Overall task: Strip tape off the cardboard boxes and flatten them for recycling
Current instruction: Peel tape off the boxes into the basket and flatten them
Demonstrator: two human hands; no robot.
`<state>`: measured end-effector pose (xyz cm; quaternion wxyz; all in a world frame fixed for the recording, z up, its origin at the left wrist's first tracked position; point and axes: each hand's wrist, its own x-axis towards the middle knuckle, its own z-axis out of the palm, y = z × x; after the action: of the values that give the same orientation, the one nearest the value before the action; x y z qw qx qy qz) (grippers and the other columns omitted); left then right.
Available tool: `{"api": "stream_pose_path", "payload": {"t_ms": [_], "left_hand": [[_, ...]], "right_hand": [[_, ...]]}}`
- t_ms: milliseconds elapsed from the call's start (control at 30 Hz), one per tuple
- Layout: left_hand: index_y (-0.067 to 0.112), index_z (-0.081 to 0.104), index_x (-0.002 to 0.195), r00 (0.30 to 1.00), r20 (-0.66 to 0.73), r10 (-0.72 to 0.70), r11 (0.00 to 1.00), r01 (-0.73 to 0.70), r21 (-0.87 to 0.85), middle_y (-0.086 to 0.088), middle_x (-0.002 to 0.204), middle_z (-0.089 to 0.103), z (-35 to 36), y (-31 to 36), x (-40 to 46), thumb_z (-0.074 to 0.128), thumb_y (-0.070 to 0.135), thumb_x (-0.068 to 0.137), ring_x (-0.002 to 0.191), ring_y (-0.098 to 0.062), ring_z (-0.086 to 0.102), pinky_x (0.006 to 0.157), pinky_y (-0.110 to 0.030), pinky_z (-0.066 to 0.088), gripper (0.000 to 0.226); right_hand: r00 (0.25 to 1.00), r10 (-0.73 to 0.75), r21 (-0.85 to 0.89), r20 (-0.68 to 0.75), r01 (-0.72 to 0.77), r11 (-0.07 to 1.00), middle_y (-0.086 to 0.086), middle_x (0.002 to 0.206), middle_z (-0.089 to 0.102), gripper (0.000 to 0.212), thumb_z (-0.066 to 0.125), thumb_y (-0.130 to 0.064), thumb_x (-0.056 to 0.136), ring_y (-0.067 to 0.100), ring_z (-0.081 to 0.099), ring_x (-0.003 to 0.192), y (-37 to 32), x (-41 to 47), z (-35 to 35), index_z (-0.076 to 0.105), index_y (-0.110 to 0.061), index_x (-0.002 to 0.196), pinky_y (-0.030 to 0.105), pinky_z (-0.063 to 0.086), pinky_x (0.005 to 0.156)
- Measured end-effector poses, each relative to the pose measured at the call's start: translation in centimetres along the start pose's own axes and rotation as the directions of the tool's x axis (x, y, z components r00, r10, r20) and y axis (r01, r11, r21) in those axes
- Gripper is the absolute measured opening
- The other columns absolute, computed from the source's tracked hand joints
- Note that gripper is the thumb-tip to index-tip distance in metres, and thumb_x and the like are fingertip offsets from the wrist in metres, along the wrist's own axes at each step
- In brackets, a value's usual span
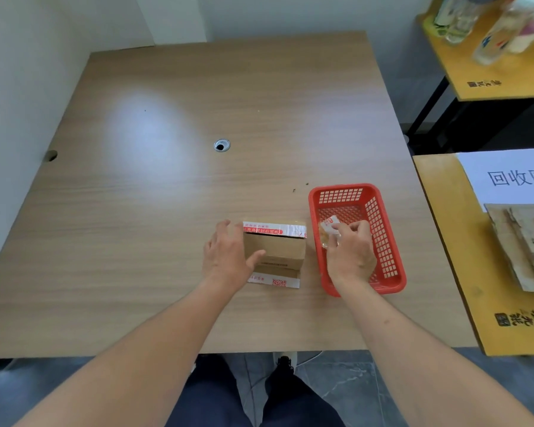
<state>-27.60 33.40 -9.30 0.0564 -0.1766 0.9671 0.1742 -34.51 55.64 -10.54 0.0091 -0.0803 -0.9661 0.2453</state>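
A small cardboard box (275,251) sits on the big wooden table (167,195), a bit toward 5 o'clock from the table's middle. White tape with red print (273,228) runs along its far top edge, and more tape lies at its near bottom edge. The left hand (228,257) holds the box at its 9 o'clock side, fingers spread wide and the thumb lying across the front. Just beside the box, at 3 o'clock, sits a red basket (386,238). The right hand (350,251) reaches into it and pinches a crumpled wad of tape (329,229). At 3 o'clock from the basket, flat cardboard (521,241) lies stacked on a yellow table (444,241) below a white paper sign (506,177).
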Motion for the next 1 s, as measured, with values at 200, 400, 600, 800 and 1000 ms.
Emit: {"api": "stream_pose_path", "payload": {"t_ms": [200, 400, 600, 800, 1000], "left_hand": [[0.012, 0.041, 0.145, 0.962, 0.181, -0.206, 0.903, 0.258, -0.343, -0.005, 0.139, 0.054, 0.2, -1.3, -0.3, 0.079, 0.045, 0.085, 0.118, -0.024, 0.060, 0.100, -0.045, 0.051, 0.079], [0.028, 0.050, 0.114, 0.965, 0.155, -0.211, 0.817, 0.261, -0.515, 0.012, 0.108, 0.061, 0.7, -1.0, -0.5, 0.080, 0.023, 0.086, 0.105, -0.019, 0.065, 0.094, -0.040, 0.056, 0.041], [0.020, 0.045, 0.087, 0.966, 0.179, -0.188, 0.834, 0.254, -0.489, -0.003, 0.091, 0.067, 0.4, -1.1, -0.7, 0.071, 0.025, 0.080, 0.089, -0.019, 0.063, 0.067, -0.036, 0.053, 0.028], [0.017, 0.046, 0.084, 0.988, 0.130, -0.086, 0.937, 0.125, -0.326, 0.001, 0.089, 0.053, 0.7, -0.7, 0.0, 0.079, 0.024, 0.077, 0.082, -0.018, 0.051, 0.063, -0.025, 0.043, 0.034], [0.022, 0.044, 0.102, 0.983, 0.181, -0.020, 0.978, 0.057, -0.199, -0.001, 0.100, 0.047, 1.0, -0.5, 0.3, 0.083, 0.024, 0.077, 0.082, -0.021, 0.052, 0.070, -0.034, 0.052, 0.047]], "right_hand": [[0.989, -0.084, 0.126, 0.125, 0.068, 0.990, -0.001, 0.082, 0.067, 0.026, 0.057, -0.034, 0.097, 0.021, 0.063, 0.075, -2.8, -1.2, 1.2, 0.071, -0.019, 0.080, 0.037, 0.054, 0.067], [0.930, 0.167, 0.288, 0.327, -0.266, 0.920, -0.006, 0.079, 0.071, 0.026, 0.059, -0.032, 0.096, 0.014, 0.062, 0.078, -4.7, -1.5, 1.7, 0.073, -0.019, 0.079, 0.027, 0.040, 0.063], [0.909, 0.132, 0.333, 0.394, -0.275, 0.902, 0.001, 0.094, 0.070, 0.026, 0.057, -0.034, 0.096, 0.020, 0.064, 0.090, -4.7, -1.8, 2.6, 0.074, -0.020, 0.083, 0.036, 0.053, 0.077], [0.895, -0.028, 0.237, 0.444, -0.087, 0.968, 0.004, 0.141, 0.035, 0.068, 0.062, -0.023, 0.095, 0.026, 0.038, 0.136, -5.4, -2.2, 2.3, 0.036, -0.053, 0.150, 0.046, 0.041, 0.113], [0.834, -0.074, 0.005, 0.546, 0.085, 0.996, 0.015, 0.151, 0.027, 0.101, 0.067, -0.042, 0.092, 0.036, 0.041, 0.135, -6.6, -1.0, 1.4, -0.010, -0.060, 0.154, 0.049, 0.044, 0.107]]}}
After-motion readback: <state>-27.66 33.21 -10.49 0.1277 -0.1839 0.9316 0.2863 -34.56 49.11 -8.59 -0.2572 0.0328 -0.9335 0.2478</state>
